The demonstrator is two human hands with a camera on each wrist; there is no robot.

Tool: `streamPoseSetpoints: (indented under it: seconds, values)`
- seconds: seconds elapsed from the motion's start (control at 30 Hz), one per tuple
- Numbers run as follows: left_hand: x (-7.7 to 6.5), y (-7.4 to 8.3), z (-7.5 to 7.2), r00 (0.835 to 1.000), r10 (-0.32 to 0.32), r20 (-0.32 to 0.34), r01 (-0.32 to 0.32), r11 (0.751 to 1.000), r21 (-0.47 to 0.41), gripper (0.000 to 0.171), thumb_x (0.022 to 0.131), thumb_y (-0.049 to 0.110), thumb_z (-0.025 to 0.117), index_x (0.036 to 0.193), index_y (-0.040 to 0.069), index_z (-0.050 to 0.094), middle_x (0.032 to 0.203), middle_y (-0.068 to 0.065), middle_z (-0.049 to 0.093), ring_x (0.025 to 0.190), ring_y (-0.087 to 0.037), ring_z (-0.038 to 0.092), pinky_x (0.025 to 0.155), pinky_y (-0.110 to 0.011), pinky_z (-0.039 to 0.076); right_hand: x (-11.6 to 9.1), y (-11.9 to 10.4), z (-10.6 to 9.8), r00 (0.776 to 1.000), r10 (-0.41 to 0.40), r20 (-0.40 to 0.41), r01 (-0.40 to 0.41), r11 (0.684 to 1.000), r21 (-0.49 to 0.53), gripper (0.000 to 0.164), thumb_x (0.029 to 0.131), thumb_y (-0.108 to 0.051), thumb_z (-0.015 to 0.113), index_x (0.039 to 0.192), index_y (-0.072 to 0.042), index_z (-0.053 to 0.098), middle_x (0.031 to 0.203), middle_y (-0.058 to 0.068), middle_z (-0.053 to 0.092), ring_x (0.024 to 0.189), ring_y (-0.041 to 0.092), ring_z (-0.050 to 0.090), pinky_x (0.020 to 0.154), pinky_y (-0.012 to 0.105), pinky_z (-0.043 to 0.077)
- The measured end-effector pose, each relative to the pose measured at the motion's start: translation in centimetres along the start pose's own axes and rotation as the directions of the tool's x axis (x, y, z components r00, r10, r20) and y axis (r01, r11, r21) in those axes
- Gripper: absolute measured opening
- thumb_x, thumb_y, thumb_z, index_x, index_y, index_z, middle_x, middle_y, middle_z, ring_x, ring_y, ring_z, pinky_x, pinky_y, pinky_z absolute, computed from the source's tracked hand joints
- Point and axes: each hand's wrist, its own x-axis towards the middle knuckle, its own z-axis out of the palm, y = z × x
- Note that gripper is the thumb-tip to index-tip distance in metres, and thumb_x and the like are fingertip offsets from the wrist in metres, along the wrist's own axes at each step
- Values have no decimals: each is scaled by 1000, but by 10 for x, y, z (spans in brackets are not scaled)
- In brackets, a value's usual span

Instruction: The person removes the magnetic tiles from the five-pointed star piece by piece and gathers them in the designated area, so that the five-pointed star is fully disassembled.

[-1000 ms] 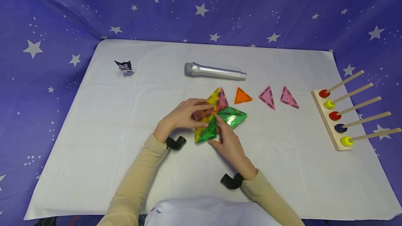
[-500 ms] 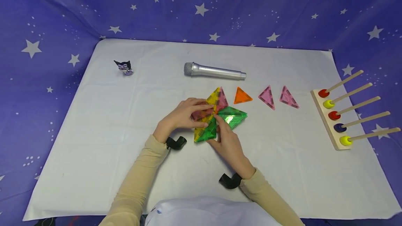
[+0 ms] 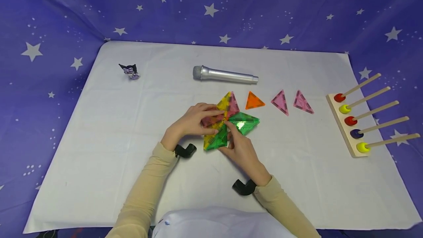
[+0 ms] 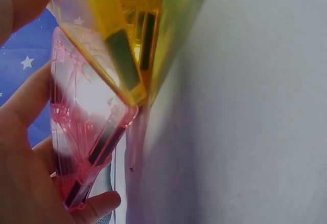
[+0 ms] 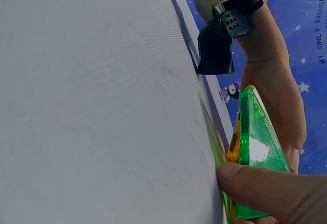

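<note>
Starred purple cloth behind white tabletop; head view: tile cluster between the hands, left hand gripping its left side, right hand pinching its near right, loose tiles beyond, right hand nearer. Left wrist: fingers round a pink tile. Right wrist: thumb across a green tile, long edge running toward the left wrist.

Silver microphone, figurine, bead stand

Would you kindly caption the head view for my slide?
Left hand and right hand holding colourful tiles, silver microphone beyond.
</note>
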Motion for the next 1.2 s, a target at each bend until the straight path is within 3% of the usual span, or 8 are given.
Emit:
streamPoseSetpoints:
  seconds: [0.4, 0.6, 0.83, 1.0, 1.1, 1.2]
  values:
    - [0, -1, 4, 1000, -3, -13, 3, 1000, -17, 60, 78, 44, 66, 132, 25, 49, 137, -8, 39, 123, -26, 31, 95, -47, 25, 0, 7, -2, 995, -96, 22, 97, 995, -25, 78, 64, -16, 83, 126, -2, 37, 72, 0, 55, 53, 6, 49, 50, 22, 41]
    - [0, -1, 3, 1000, 7, -8, -7, 1000, -8, 58, 79, 43, 64, 132, 25, 49, 137, -8, 39, 123, -27, 31, 94, -48, 25, -3, 9, -9, 995, -92, 32, 92, 996, -1, 77, 66, -19, 82, 127, -4, 37, 79, 1, 61, 58, 8, 53, 53, 23, 43]
    - [0, -2, 1, 1000, -5, 5, 5, 1000, 4, 58, 80, 43, 62, 133, 26, 48, 139, -7, 37, 124, -27, 30, 95, -48, 25, -12, 17, -23, 998, -29, 53, 26, 998, 53, 79, 66, -21, 82, 130, -7, 37, 82, 1, 61, 59, 9, 53, 55, 24, 44]
    - [0, -1, 1, 1000, -4, 14, 4, 1000, 4, 59, 80, 44, 62, 134, 27, 47, 139, -7, 36, 124, -27, 29, 95, -48, 25, -24, 37, -45, 1000, 20, 16, -21, 996, 91, 83, 64, -17, 83, 132, -6, 36, 76, 2, 59, 57, 7, 50, 53, 23, 43]
    - [0, -1, 1, 1000, -10, 20, 10, 1000, 5, 59, 80, 45, 61, 134, 28, 46, 140, -6, 36, 125, -27, 29, 95, -47, 25, -32, 55, -66, 995, 97, -19, -94, 988, 123, 83, 65, -11, 81, 133, -3, 34, 75, 3, 56, 57, 7, 47, 52, 21, 41]
    - [0, -1, 1, 1000, -15, 24, 15, 1000, 5, 59, 80, 45, 61, 134, 28, 46, 140, -6, 36, 125, -26, 28, 94, -46, 26, -41, 76, -91, 972, 230, -49, -220, 963, 156, 82, 69, -10, 79, 134, -1, 31, 78, 5, 56, 58, 8, 47, 53, 18, 40]
